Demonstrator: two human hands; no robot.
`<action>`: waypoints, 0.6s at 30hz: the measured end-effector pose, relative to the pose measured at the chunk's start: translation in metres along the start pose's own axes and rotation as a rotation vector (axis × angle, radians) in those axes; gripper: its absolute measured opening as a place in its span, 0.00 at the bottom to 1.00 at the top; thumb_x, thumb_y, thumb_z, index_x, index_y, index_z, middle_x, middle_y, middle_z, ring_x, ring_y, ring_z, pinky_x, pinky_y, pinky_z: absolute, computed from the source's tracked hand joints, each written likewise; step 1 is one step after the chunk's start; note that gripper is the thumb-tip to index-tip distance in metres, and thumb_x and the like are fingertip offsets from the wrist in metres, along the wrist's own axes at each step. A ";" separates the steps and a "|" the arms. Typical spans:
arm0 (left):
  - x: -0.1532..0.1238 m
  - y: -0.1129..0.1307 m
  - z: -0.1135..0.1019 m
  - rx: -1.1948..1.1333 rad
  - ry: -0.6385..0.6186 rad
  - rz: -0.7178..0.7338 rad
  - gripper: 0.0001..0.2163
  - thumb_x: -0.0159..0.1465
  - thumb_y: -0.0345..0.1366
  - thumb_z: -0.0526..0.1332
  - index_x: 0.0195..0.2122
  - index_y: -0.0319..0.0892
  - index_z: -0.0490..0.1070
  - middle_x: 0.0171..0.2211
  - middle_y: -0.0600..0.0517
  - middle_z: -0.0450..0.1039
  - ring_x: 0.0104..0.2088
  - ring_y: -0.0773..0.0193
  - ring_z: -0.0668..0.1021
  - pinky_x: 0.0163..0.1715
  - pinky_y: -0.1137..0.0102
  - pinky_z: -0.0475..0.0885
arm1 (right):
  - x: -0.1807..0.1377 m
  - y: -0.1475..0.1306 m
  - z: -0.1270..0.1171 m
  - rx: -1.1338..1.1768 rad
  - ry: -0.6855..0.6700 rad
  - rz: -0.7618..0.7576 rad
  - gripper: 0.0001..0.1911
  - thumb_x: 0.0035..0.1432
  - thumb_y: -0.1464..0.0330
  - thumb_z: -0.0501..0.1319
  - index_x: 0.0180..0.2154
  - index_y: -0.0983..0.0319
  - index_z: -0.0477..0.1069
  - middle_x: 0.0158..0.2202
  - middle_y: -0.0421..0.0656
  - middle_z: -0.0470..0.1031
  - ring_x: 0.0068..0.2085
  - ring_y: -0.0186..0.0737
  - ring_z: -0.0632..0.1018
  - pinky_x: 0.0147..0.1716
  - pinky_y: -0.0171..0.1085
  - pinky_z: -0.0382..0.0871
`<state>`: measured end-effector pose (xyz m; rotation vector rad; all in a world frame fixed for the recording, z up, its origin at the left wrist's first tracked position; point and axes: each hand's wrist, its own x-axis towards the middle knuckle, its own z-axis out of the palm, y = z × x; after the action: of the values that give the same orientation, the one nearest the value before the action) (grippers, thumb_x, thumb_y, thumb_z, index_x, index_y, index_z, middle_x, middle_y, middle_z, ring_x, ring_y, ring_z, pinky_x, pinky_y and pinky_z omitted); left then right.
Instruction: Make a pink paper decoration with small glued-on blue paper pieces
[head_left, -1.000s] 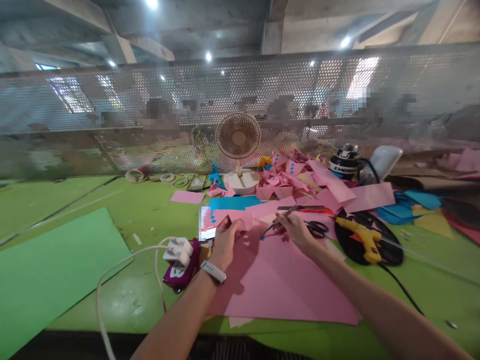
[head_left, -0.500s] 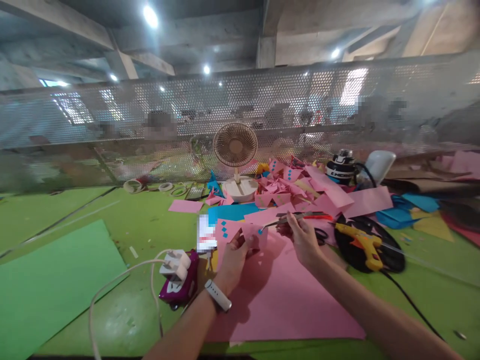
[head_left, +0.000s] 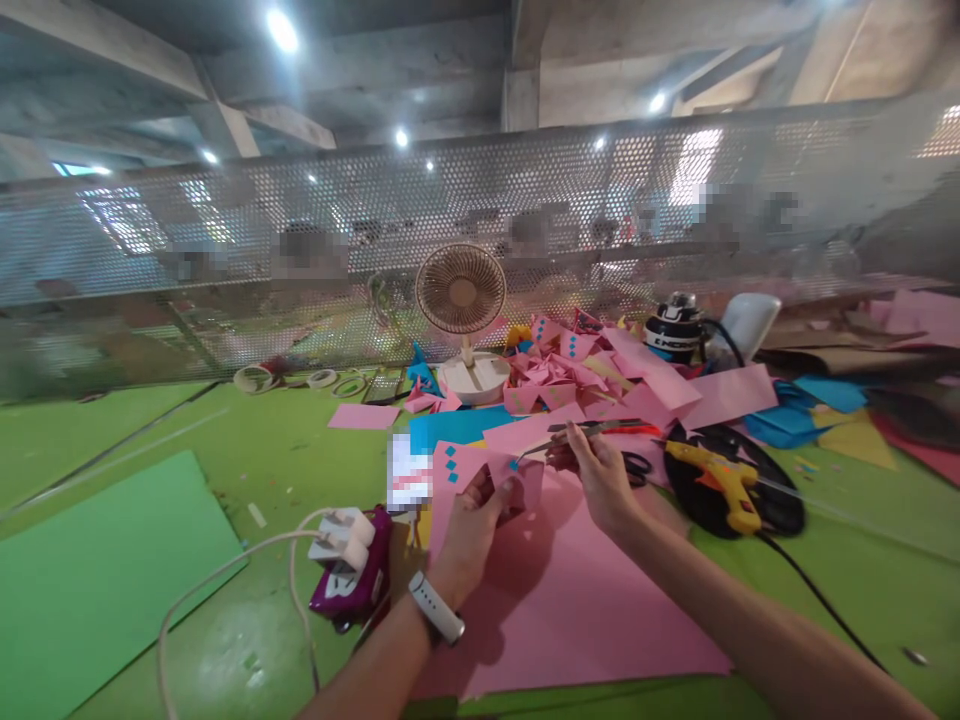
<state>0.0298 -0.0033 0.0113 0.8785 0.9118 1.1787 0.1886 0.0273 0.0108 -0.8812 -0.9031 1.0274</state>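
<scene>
Pinching pink paper [head_left: 531,482], left fingers [head_left: 475,490] overlapping, tweezers [head_left: 535,450] partly hidden

fan [head_left: 461,290] before perforated screen [head_left: 360,205], white plugs [head_left: 345,540] on purple power strip [head_left: 374,568]

Above a large pink paper sheet [head_left: 600,600], the left hand [head_left: 474,525] is holding a small pink paper piece [head_left: 531,480]; the right hand [head_left: 600,478] is gripping slim metal tweezers [head_left: 535,452], their tip pointing at a small blue diamond [head_left: 514,464]; a round beige fan [head_left: 461,290] is standing far behind, a yellow glue gun [head_left: 716,480] lying right
</scene>
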 end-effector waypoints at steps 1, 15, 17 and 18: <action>0.000 0.000 0.000 0.004 -0.008 -0.004 0.17 0.50 0.38 0.68 0.42 0.43 0.72 0.36 0.51 0.76 0.33 0.64 0.76 0.35 0.69 0.72 | 0.000 0.000 0.000 -0.005 -0.002 0.000 0.22 0.48 0.51 0.61 0.30 0.65 0.72 0.22 0.42 0.75 0.22 0.36 0.75 0.23 0.34 0.70; -0.002 0.001 0.001 0.019 -0.073 0.005 0.18 0.53 0.38 0.66 0.45 0.42 0.71 0.36 0.49 0.75 0.33 0.63 0.76 0.38 0.67 0.72 | 0.003 0.003 -0.004 -0.062 -0.042 -0.043 0.22 0.51 0.51 0.59 0.31 0.65 0.72 0.23 0.43 0.75 0.23 0.36 0.75 0.23 0.34 0.70; -0.003 0.002 0.001 0.022 -0.076 0.010 0.17 0.53 0.38 0.66 0.44 0.42 0.71 0.35 0.50 0.75 0.32 0.64 0.76 0.37 0.67 0.72 | 0.002 0.002 -0.004 -0.061 -0.037 -0.046 0.20 0.52 0.52 0.59 0.31 0.64 0.71 0.23 0.42 0.75 0.23 0.36 0.75 0.22 0.33 0.70; -0.003 0.001 0.001 0.021 -0.074 0.010 0.16 0.53 0.38 0.66 0.43 0.42 0.71 0.35 0.50 0.75 0.32 0.65 0.76 0.36 0.68 0.72 | 0.002 0.001 -0.005 -0.063 -0.036 -0.047 0.20 0.52 0.52 0.59 0.30 0.64 0.71 0.23 0.42 0.75 0.23 0.36 0.75 0.22 0.33 0.70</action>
<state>0.0301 -0.0062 0.0135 0.9388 0.8618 1.1390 0.1930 0.0282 0.0086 -0.8927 -0.9872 0.9814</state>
